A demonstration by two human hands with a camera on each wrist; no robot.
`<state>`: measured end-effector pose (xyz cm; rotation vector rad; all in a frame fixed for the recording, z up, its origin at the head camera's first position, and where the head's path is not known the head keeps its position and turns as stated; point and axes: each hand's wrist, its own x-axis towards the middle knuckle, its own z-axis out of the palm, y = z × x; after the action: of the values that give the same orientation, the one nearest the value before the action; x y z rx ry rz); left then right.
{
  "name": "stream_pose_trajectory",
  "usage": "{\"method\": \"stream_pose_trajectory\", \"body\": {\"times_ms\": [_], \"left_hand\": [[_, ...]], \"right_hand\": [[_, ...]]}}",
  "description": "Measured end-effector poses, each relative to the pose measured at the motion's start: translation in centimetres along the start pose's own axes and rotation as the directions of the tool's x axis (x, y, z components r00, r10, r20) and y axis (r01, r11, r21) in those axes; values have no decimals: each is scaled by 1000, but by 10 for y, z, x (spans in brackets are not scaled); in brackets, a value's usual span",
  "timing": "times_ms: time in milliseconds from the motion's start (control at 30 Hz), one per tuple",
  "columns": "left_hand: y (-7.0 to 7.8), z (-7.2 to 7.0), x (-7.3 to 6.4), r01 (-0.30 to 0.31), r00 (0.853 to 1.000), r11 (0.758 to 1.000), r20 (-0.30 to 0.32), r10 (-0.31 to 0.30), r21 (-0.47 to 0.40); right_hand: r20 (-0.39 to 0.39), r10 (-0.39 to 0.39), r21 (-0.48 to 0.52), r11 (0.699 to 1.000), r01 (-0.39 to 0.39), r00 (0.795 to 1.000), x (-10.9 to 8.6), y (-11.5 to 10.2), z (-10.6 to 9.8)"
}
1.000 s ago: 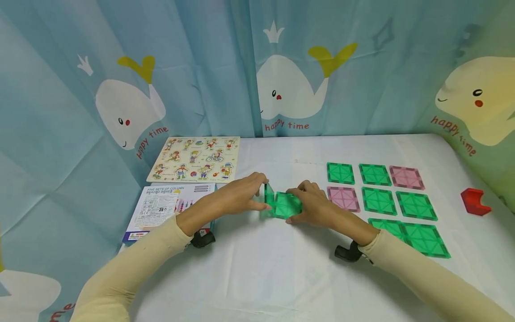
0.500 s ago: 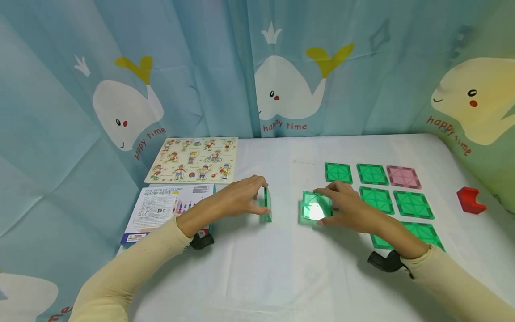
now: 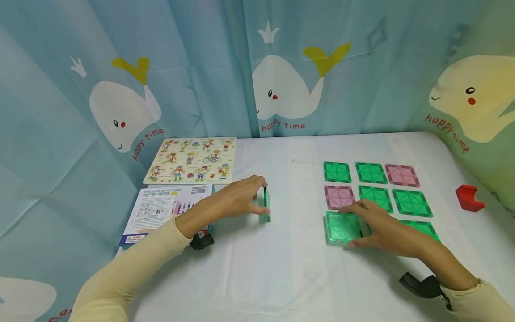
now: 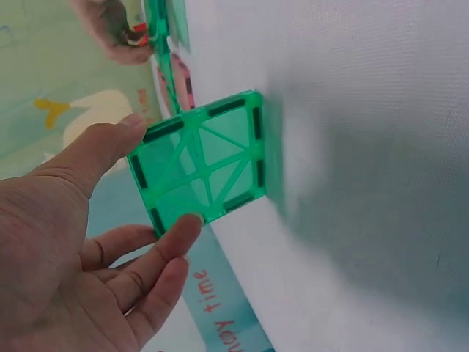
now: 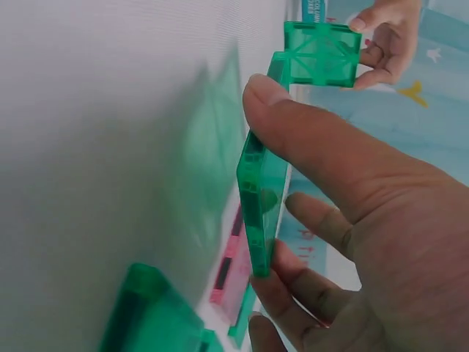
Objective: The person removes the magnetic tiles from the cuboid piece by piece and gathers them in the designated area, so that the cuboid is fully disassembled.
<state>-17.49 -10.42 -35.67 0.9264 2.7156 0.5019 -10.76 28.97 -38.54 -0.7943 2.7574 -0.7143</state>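
Observation:
My left hand (image 3: 241, 197) pinches a green magnetic tile (image 3: 267, 205) that stands on edge, seen nearly edge-on from the head. In the left wrist view, thumb and fingers hold that square tile (image 4: 205, 172) at opposite edges. Farther right, my right hand (image 3: 386, 230) grips a second green magnetic tile (image 3: 342, 228), lying roughly level close over the white table, just in front of a pink tile (image 3: 339, 197). Its thumb and fingers grip opposite edges of the tile (image 5: 253, 194) in the right wrist view, with a green shadow on the cloth beneath.
Green tiles (image 3: 371, 173) and pink ones lie in rows at right; my right hand partly covers the front row (image 3: 420, 228). A red notched block (image 3: 469, 197) sits beyond them. At left are a picture puzzle board (image 3: 191, 161) and a bead box (image 3: 161, 210). A whale-print curtain (image 3: 193, 89) hangs behind.
My right hand has carried its green tile away from the left-hand tile, rightward and nearer the front, beside the rows. The left hand has stayed in place, still holding its tile upright.

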Motion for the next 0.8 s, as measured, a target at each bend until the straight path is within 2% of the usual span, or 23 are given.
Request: {"method": "stream_pose_trajectory", "body": {"times_ms": [267,400,500,667,800], "left_hand": [[-1,0,-1,16,1000,1000,2,-16,-1],[0,-1,0,15,1000,1000,7,-15,5],[1,-1,0,14,1000,1000,9,-14,7],[2,-2,-1,20,1000,1000,18,-21,1],[2,0,0,16,1000,1000,21,-16,4]], "right_hand": [[-7,47,-44,998,-48,999,0,8,13],[-20,43,-66,997,-44,999,-2,8,15],[-41,7,-89,996,-11,999,0,6,15],[-97,-75,-103,993,65,992,17,-7,16],[-94,-59,-16,998,57,994,40,-23,20]]}}
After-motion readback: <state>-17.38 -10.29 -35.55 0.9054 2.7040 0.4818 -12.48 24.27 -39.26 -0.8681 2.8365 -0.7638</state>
